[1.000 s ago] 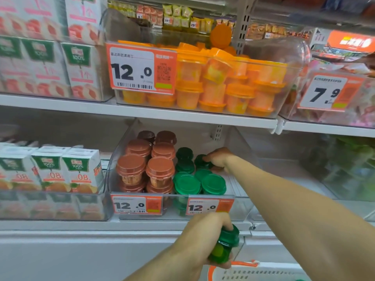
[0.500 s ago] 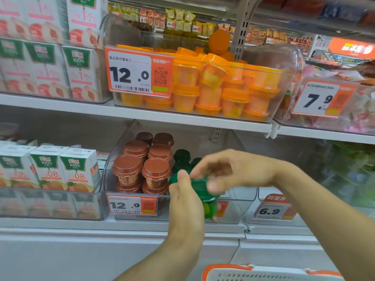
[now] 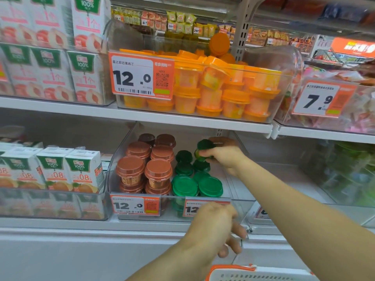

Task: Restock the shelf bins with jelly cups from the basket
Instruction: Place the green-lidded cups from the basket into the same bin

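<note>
Presumably light and rigid but slick, the green jelly cup (image 3: 204, 150) sits pinched in my right hand (image 3: 227, 157) at the bin's (image 3: 241, 207) far end; my left hand (image 3: 215, 226) hangs loosely open, empty.

The shelf bin (image 3: 239, 209) is clear, glossy plastic, and the green jelly cups (image 3: 194, 186) in it carry smooth, shiny plastic lids, as do the brown cups (image 3: 129, 169) beside them. The orange cups (image 3: 235, 102) above look like translucent plastic under matt orange lids, and the juice cartons (image 3: 83, 169) are printed card with a slight sheen. The shelf edge (image 3: 182, 118) looks like smooth painted metal, the price tag (image 3: 141, 76) is flat printed paper, and the basket (image 3: 253, 274) rim is matt plastic.
</note>
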A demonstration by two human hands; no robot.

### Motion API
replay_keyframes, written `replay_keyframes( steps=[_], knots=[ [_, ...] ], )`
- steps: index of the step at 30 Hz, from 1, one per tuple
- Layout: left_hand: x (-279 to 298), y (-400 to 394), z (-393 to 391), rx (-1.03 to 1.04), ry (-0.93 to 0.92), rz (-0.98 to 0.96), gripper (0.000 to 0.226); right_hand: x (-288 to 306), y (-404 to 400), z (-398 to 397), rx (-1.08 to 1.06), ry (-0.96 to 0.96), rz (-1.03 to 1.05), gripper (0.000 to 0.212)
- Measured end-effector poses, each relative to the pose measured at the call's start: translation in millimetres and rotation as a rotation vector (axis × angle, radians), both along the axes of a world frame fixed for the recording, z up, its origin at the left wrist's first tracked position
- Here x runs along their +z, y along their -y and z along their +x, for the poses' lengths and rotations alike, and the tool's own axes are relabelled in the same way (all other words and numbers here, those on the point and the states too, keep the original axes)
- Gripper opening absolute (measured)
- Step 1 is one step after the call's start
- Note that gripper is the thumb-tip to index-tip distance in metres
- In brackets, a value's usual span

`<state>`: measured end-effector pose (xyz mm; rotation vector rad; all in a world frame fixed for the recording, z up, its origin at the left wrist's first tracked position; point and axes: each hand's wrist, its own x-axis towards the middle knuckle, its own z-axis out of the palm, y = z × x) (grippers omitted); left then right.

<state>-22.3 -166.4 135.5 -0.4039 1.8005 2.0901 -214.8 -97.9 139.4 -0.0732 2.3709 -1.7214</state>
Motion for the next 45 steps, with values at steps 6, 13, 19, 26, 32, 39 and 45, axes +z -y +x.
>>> replay_keyframes(
  steps=[6,13,19,26,32,39,45],
  knots=[
    [-11,-7,-3,-0.232,0.072,-0.106,0.012,-15,25,-45,-0.165,-0.141,0.364,0.072],
    [-43,9,-9,-0.208,0.073,-0.168,0.024,-44,29,-66,-0.104,-0.037,0.433,0.033],
    [-49,11,-13,-0.228,0.077,-0.223,0.024,-49,27,-69,-0.081,0.071,0.336,0.044],
    [-49,8,-14,-0.248,0.089,-0.265,0.031,-48,26,-68,-0.090,0.164,0.264,0.054],
    [-51,7,-15,-0.289,0.096,-0.264,0.041,-53,28,-73,-0.158,0.132,0.209,0.054],
    [-53,6,-16,-0.324,0.112,-0.320,0.041,-49,22,-74,-0.097,0.183,0.278,0.032],
    [-54,4,-17,-0.357,0.106,-0.329,0.040,-41,18,-62,-0.107,0.207,0.283,0.025]
  ],
)
